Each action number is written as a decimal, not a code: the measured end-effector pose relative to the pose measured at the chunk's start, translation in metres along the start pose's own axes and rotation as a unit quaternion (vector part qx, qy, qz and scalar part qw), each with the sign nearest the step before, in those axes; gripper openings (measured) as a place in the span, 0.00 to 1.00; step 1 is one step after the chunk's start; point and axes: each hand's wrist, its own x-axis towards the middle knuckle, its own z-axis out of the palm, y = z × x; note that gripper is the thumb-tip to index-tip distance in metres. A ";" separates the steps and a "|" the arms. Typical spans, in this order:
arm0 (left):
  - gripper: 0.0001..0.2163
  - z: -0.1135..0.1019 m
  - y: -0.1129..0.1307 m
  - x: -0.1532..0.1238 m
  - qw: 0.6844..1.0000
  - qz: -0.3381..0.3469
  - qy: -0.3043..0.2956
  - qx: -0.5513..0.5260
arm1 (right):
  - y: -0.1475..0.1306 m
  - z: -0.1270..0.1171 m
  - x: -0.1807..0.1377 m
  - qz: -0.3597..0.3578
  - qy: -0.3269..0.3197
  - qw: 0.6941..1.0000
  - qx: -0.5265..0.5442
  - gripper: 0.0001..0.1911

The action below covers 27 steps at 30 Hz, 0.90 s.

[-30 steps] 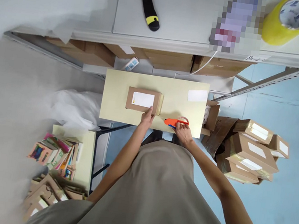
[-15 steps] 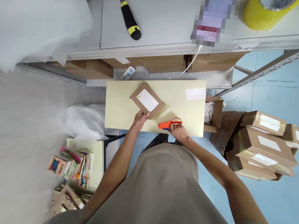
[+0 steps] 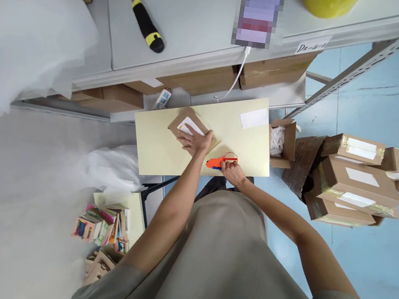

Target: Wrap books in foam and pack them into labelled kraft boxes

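Observation:
A small cardboard box [image 3: 178, 122] with a white label lies on the cream tabletop [image 3: 154, 155]. My left hand [image 3: 197, 143] rests over the box and its label, fingers spread, gripping nothing. Part of the label is hidden beneath those fingers. Near the table's front edge, my right hand [image 3: 232, 171] is closed around the handle of an orange tape dispenser [image 3: 214, 162]. A thin clear roll edge shows above the handle. The dispenser is to the right of the box, apart from it.
A white paper [image 3: 254, 118] lies at the table's right. Above, the grey shelf [image 3: 202, 21] holds a utility knife [image 3: 146, 22], a blurred phone-like item and a yellow tape roll [image 3: 329, 2]. Taped boxes [image 3: 359, 187] are stacked right; books [image 3: 103, 222] stand lower left.
My left hand has gone from holding the box's near edge to lying spread on its top. My right hand keeps the tape dispenser. The camera view has shifted slightly.

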 end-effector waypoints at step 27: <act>0.55 -0.003 -0.042 -0.035 0.987 0.146 -0.019 0.064 | 0.101 -0.027 0.014 0.066 -0.014 0.997 -0.027 0.19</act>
